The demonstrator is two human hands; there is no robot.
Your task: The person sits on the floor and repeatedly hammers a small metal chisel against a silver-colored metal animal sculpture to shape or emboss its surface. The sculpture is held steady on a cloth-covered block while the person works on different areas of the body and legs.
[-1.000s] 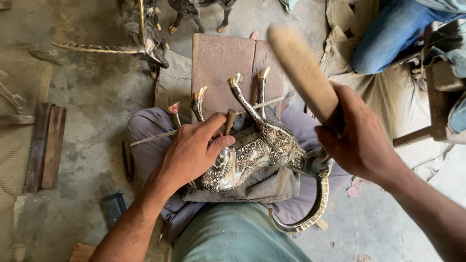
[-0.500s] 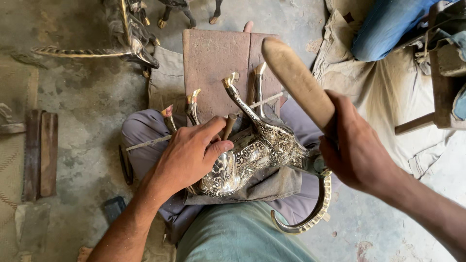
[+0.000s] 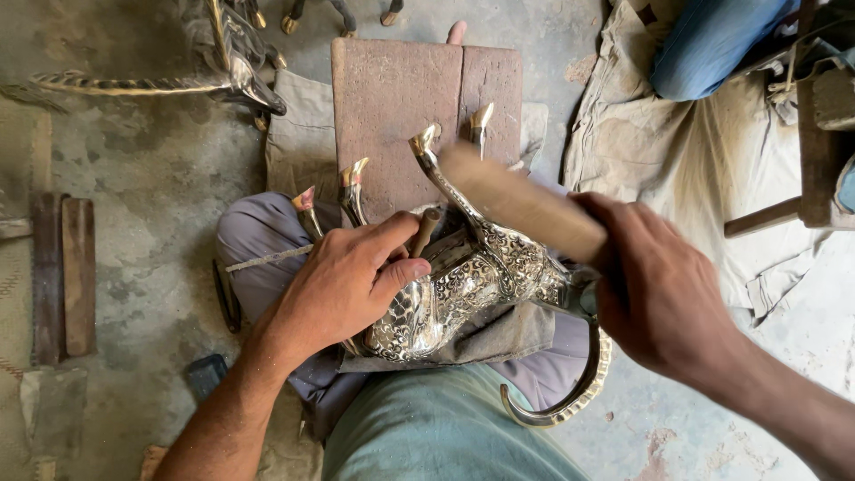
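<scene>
An ornate silver-and-brass metal animal figure (image 3: 463, 285) lies upside down on my lap, its legs with gold hooves pointing away from me and a curved horn (image 3: 570, 401) hanging below. My left hand (image 3: 343, 285) presses on its body and grips a small chisel-like punch (image 3: 425, 230) against the metal. My right hand (image 3: 659, 294) is shut on a wooden mallet (image 3: 521, 203), its blurred head low over the figure, close to the punch.
A brown wooden block (image 3: 401, 98) lies ahead on a cloth. Another metal animal figure (image 3: 223, 62) stands top left. Wooden strips (image 3: 62, 276) lie at left. A person's blue-trousered leg (image 3: 712, 40) and a wooden stool (image 3: 819, 142) are at right.
The mallet in my right hand has swung down from raised and tilted away to low over the figure near the punch. My left hand stays on the figure.
</scene>
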